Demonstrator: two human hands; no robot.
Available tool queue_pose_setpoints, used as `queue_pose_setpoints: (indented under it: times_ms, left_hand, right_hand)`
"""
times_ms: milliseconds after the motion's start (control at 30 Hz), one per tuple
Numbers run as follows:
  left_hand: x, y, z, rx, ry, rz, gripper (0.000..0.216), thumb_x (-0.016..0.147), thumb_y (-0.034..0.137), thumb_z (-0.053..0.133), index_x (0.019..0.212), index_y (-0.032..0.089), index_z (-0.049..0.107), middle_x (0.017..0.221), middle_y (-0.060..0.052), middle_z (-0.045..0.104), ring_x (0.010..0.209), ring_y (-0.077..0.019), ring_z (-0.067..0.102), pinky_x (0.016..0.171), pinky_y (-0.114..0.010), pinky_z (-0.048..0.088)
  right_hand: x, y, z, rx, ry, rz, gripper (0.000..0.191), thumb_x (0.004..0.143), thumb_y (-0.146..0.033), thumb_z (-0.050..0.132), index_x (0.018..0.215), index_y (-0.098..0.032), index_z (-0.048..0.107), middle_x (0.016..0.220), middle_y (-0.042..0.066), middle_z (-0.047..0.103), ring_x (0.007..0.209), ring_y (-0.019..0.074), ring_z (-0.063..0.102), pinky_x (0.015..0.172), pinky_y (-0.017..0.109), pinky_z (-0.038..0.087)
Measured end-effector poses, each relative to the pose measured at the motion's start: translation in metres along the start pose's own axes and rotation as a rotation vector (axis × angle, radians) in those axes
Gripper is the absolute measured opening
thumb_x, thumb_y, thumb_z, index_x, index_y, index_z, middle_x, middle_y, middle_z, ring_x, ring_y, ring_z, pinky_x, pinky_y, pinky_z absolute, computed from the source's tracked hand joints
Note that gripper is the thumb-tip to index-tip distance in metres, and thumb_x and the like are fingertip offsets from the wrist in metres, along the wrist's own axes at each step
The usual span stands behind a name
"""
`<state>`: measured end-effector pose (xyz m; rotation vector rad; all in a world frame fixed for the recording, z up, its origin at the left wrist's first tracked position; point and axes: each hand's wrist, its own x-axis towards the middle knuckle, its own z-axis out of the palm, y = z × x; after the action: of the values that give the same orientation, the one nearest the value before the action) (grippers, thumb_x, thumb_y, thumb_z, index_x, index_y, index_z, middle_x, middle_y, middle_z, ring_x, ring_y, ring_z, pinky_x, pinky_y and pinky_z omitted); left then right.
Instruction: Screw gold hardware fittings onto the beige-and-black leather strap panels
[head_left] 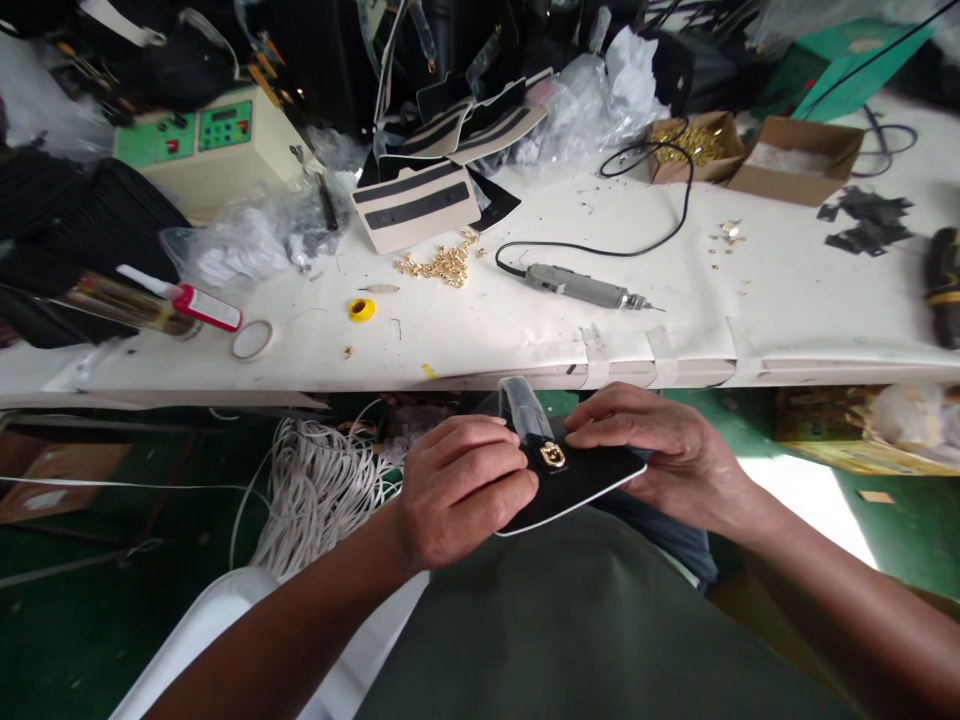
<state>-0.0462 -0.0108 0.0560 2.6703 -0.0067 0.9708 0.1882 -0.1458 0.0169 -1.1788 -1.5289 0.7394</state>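
Over my lap, below the table edge, both hands hold a flat black leather flap (581,482) with a pale edge. A small gold clasp (553,455) sits on its strap, which is wrapped in clear film. My left hand (457,485) is closed, its fingers pinching the strap just left of the clasp. My right hand (660,450) curls over the flap's far right edge and grips it.
On the white worktable (787,300) lie a corded rotary tool (581,287), a heap of gold fittings (442,265), a yellow ring (361,309), a tape roll (253,340), a glue tube (187,298), stacked flap pieces (416,205) and cardboard boxes (795,160). White cord bundle (319,485) lies under the table.
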Motion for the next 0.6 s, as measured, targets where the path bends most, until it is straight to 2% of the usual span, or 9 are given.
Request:
queue_pose_setpoints:
  times_ms: [100, 233, 333, 400, 500, 600]
  left_hand:
    - [0.001, -0.002, 0.002, -0.061, 0.042, -0.056, 0.015, 0.091, 0.014, 0.078, 0.103, 0.02, 0.072, 0.098, -0.005, 0.079, 0.101, -0.0209, 0.076, 0.093, -0.04, 0.069]
    - [0.003, -0.005, 0.007, -0.159, 0.123, -0.155, 0.022, 0.087, 0.011, 0.082, 0.102, 0.022, 0.071, 0.098, -0.007, 0.077, 0.1, -0.0211, 0.076, 0.087, -0.036, 0.068]
    - [0.005, -0.008, 0.01, -0.271, 0.198, -0.304, 0.023, 0.084, 0.006, 0.083, 0.096, 0.021, 0.069, 0.096, -0.006, 0.077, 0.092, -0.018, 0.077, 0.083, -0.031, 0.066]
    - [0.006, -0.011, 0.011, -0.358, 0.252, -0.438, 0.019, 0.085, 0.007, 0.083, 0.09, 0.02, 0.069, 0.092, -0.004, 0.077, 0.087, -0.0157, 0.076, 0.082, -0.028, 0.063]
    - [0.005, -0.016, 0.01, -0.526, 0.41, -0.709, 0.015, 0.086, 0.014, 0.084, 0.083, 0.019, 0.07, 0.086, -0.002, 0.076, 0.084, -0.0147, 0.075, 0.08, -0.025, 0.06]
    - [-0.001, -0.024, 0.01, -0.744, 0.66, -0.991, 0.017, 0.083, 0.023, 0.088, 0.085, 0.019, 0.071, 0.085, 0.0, 0.077, 0.082, -0.0139, 0.074, 0.077, -0.023, 0.059]
  right_hand:
    - [0.003, 0.0, 0.001, 0.025, 0.007, -0.024, 0.028, 0.101, -0.038, 0.071, 0.125, -0.027, 0.079, 0.113, 0.011, 0.076, 0.102, 0.0241, 0.072, 0.086, 0.036, 0.057]
    - [0.011, -0.005, 0.004, 0.041, 0.045, -0.005, 0.021, 0.1, -0.031, 0.073, 0.12, -0.027, 0.08, 0.106, 0.008, 0.078, 0.096, 0.0218, 0.073, 0.083, 0.033, 0.057]
    - [0.02, -0.006, 0.009, 0.061, 0.1, 0.08, 0.012, 0.097, -0.027, 0.076, 0.108, -0.028, 0.082, 0.099, 0.005, 0.078, 0.091, 0.0202, 0.073, 0.08, 0.03, 0.057]
    - [0.026, -0.004, 0.013, 0.067, 0.151, 0.187, 0.01, 0.095, -0.033, 0.079, 0.102, -0.027, 0.081, 0.098, 0.005, 0.078, 0.091, 0.0213, 0.073, 0.081, 0.03, 0.058]
    - [0.033, 0.004, 0.018, 0.116, 0.137, 0.427, 0.034, 0.091, -0.049, 0.08, 0.115, -0.024, 0.079, 0.111, 0.008, 0.078, 0.099, 0.0268, 0.073, 0.086, 0.035, 0.06]
    - [0.037, 0.01, 0.026, 0.213, 0.036, 0.629, 0.055, 0.088, -0.059, 0.08, 0.126, -0.02, 0.075, 0.114, 0.011, 0.078, 0.102, 0.0311, 0.073, 0.084, 0.037, 0.062]
